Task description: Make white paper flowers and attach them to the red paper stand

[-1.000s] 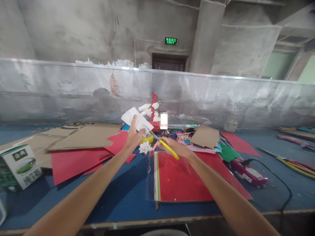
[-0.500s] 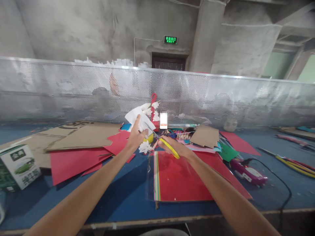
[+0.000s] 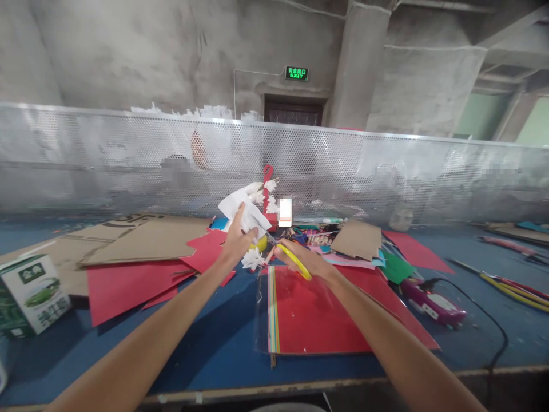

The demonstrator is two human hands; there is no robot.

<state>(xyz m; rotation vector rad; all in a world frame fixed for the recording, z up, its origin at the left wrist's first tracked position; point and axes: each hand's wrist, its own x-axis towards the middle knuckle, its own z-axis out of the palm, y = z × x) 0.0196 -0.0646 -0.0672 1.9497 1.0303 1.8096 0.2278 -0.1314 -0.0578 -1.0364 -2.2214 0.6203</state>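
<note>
My left hand (image 3: pixel 239 237) is closed on a sheet of white paper (image 3: pixel 235 204), its thumb and a finger pressing the sheet. In my right hand (image 3: pixel 305 260) are scissors with yellow handles (image 3: pixel 295 261); their blades reach up and left against the paper's lower right edge. How far the blades are parted I cannot tell. Just below the paper lies a white paper flower (image 3: pixel 253 259). Behind it, more white flowers (image 3: pixel 271 200) sit on a red upright piece with a curled top (image 3: pixel 268 171). Under my right forearm is a clear packet of red and coloured paper (image 3: pixel 317 315).
Brown cardboard (image 3: pixel 141 243) and red sheets (image 3: pixel 128 289) lie to the left, near a green-and-white carton (image 3: pixel 40 294). On the right are a cardboard piece (image 3: pixel 358 239), a purple device with a black cord (image 3: pixel 435 303) and yellow-handled tools (image 3: pixel 512 290). A perforated metal screen (image 3: pixel 107 166) stands behind.
Both hands, the paper and the scissors keep nearly the same place. The whole view has shifted down very slightly.
</note>
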